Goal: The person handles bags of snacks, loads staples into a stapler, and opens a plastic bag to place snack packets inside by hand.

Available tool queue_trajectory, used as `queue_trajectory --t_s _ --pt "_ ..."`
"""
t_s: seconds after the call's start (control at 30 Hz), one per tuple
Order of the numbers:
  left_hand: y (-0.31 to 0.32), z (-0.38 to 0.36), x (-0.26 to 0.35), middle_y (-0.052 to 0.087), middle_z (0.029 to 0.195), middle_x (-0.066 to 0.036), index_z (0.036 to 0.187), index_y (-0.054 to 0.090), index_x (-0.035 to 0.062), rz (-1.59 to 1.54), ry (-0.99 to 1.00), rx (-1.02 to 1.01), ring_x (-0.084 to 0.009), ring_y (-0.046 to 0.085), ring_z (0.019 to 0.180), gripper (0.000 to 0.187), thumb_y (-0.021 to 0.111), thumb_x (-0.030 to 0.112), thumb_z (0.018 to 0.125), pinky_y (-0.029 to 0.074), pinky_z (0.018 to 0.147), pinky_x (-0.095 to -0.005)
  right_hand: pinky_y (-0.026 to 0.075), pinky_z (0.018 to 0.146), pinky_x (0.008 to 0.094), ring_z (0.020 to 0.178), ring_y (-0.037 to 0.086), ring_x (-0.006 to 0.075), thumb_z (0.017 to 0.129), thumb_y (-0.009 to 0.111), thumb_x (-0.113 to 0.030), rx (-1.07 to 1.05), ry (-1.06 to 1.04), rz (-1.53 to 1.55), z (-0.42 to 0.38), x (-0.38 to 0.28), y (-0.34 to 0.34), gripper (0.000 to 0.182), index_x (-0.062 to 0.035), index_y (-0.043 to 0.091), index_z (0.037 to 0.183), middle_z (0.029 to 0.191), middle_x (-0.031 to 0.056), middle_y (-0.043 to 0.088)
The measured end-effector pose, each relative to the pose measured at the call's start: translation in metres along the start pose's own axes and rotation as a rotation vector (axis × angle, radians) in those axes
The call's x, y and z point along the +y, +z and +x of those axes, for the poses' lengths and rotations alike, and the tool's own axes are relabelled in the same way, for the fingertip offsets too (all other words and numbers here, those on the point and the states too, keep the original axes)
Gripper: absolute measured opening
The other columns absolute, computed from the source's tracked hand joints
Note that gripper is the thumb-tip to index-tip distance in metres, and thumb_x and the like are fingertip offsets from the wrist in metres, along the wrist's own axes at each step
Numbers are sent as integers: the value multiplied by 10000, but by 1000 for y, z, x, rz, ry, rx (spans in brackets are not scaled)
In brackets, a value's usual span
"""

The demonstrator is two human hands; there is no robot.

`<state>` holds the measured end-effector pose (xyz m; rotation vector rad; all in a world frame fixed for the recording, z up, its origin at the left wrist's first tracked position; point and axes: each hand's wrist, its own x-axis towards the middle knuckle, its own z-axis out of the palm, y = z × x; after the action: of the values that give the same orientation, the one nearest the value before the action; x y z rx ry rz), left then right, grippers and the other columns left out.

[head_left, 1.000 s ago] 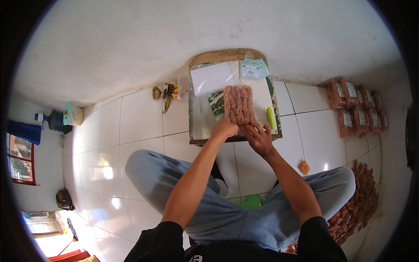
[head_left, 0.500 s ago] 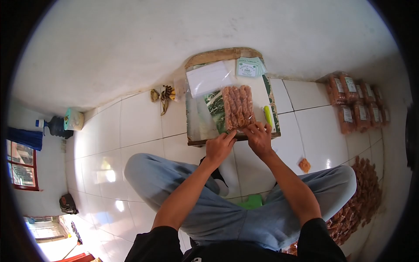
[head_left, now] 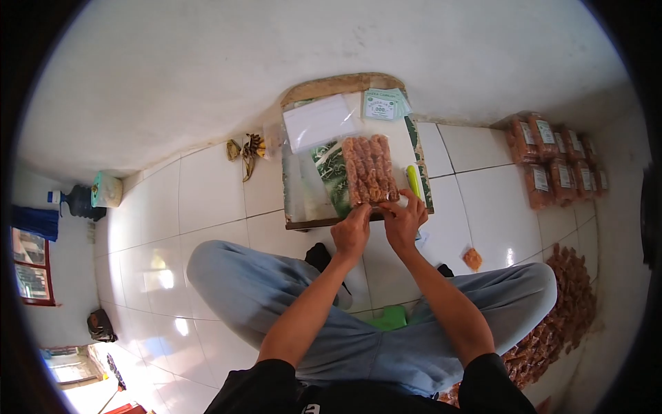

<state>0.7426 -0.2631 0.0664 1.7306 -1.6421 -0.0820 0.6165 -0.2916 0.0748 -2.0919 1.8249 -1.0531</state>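
A clear plastic bag [head_left: 370, 169] packed with rows of reddish-brown snack pieces lies flat on a small low table [head_left: 303, 200]. My left hand [head_left: 352, 231] pinches the bag's near edge at its left side. At the right part of that same edge, my right hand [head_left: 405, 219] has thumb and forefinger closed on the plastic. Just beyond the right hand lies a yellow-green tool [head_left: 414, 181], perhaps a cutter. Under the bag's left side is a dark green patterned sheet [head_left: 333, 176]. The fingers partly hide the bag's near end.
Green-and-white printed labels [head_left: 383, 105] and a stack of clear-wrapped white sheets [head_left: 319, 124] lie at the table's back. Filled, labelled bags [head_left: 552, 159] stand by the right wall. Loose packed pieces [head_left: 569, 303] heap beside my right knee. Bananas [head_left: 254, 146] lie left of the table.
The view has shifted slightly, moving the scene left. My right hand's spread fingers have curled into a pinch at the bag's near edge; my left hand stays on that edge.
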Motion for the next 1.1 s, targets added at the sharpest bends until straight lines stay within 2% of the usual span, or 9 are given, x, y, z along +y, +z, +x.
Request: queue_trajectory --t_s 0.07,0.27,0.37,0.5,0.57,0.7,0.77,0.97,1.1 --pt "1 1 9 673 818 -64 993 621 159 -49 -56 10 -292 650 660 120 606 238 904 491 548 -401 284 961 459 1159 428 285 715 761 -189 -4 146 84 -3 -1 2 140 -184 736 853 1142 70 519" --pt "-7 7 20 666 808 -100 946 622 126 -96 -296 -109 -330 646 738 117 586 235 918 492 617 -426 404 815 398 973 521 287 731 753 -149 -44 79 147 -4 10 -3 149 -182 733 874 1043 93 518" --pt "-6 8 19 660 779 -114 931 620 116 -119 -348 -127 -345 640 732 117 586 227 918 485 617 -437 429 787 387 908 539 287 748 736 -132 -46 -47 100 -1 13 -4 125 -167 727 867 1066 103 529" --pt "0 7 22 657 766 -131 923 612 99 -201 -375 -42 -367 632 715 104 598 201 909 477 619 -448 438 816 402 965 545 301 762 734 -135 31 -3 125 0 4 6 99 -150 718 858 1136 114 542" --pt "3 6 27 656 755 -131 936 623 85 -235 -431 -19 -349 638 708 121 612 200 901 484 631 -420 451 839 402 994 563 315 771 737 -130 42 198 330 -5 1 15 99 -108 699 859 1140 132 571" --pt "5 6 27 667 758 -140 944 644 58 -232 -519 -20 -328 656 723 164 633 211 884 497 663 -391 475 819 382 940 614 296 779 720 -91 50 270 413 -8 5 25 83 -54 677 840 1075 150 609" --pt "3 8 27 672 768 -147 934 649 53 -220 -503 -35 -330 660 735 166 633 210 881 500 670 -393 503 742 337 832 647 237 764 715 -48 -131 633 806 -9 17 37 161 5 637 894 1016 156 626" --pt "-2 15 29 686 792 -157 915 669 47 -198 -511 -106 -338 671 764 159 631 190 858 512 696 -395 542 652 289 771 655 226 748 745 -53 133 994 1011 -1 -5 35 450 45 508 1117 876 147 627" --pt "-1 16 27 689 792 -152 902 680 44 -176 -512 -139 -337 673 767 164 630 190 844 517 707 -394 559 579 304 709 669 229 755 727 -5 1 1100 1076 12 -12 17 406 43 492 1083 896 159 648"
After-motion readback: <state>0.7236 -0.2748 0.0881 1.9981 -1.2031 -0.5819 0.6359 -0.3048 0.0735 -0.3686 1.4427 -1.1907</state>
